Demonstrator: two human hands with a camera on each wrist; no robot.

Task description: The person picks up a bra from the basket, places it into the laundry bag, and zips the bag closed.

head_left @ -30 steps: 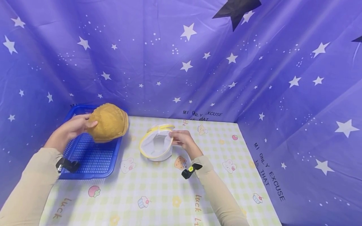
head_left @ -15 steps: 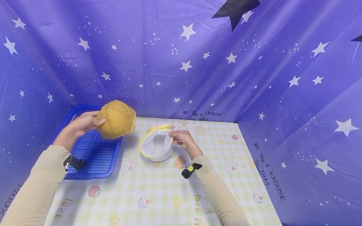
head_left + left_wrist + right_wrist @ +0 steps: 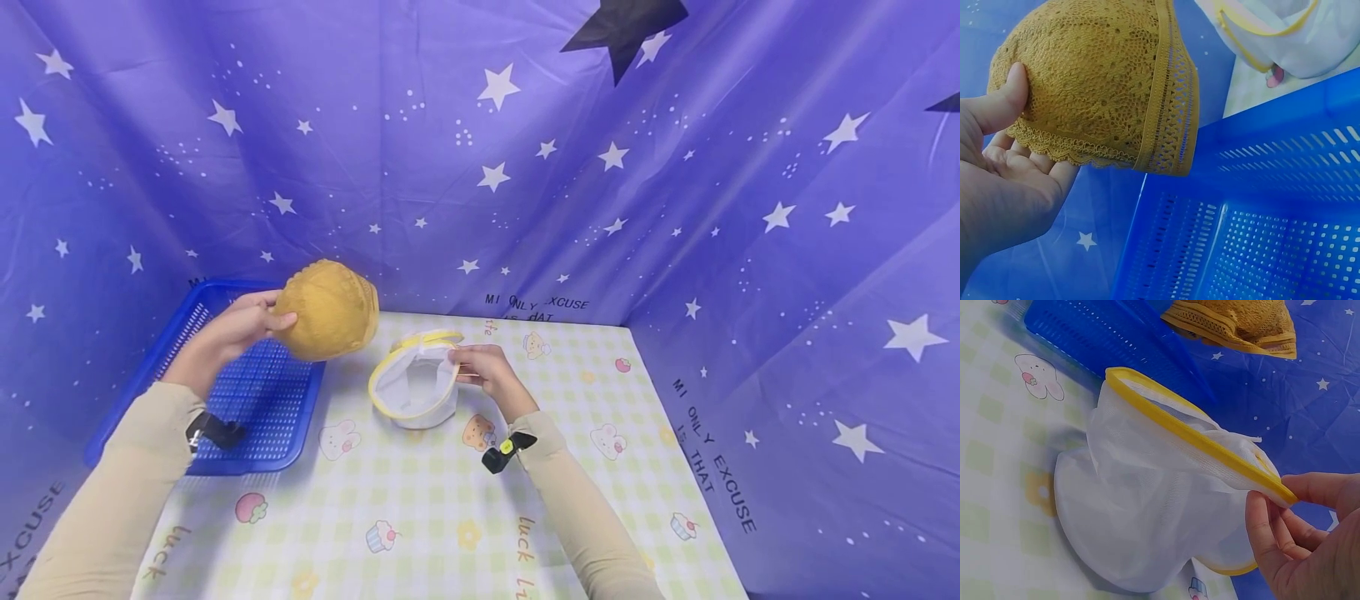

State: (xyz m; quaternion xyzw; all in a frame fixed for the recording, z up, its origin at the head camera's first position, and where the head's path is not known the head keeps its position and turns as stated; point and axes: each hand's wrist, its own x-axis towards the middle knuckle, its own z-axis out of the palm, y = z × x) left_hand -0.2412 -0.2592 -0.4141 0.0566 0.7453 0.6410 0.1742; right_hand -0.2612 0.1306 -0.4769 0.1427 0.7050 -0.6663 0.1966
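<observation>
Now the left hand (image 3: 240, 322) pinches a mustard bra (image 3: 327, 310) aloft, the right hand (image 3: 487, 367) a mesh bag's rim (image 3: 1179, 429).

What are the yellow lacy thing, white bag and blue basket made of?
The yellow cup-shaped lace garment looks like soft, matte fabric, full of tiny holes. The white round mesh bag seems thin, matte synthetic netting, slightly see-through. The blue rectangular basket is probably hard plastic: its slotted walls look stiff and smooth.
</observation>
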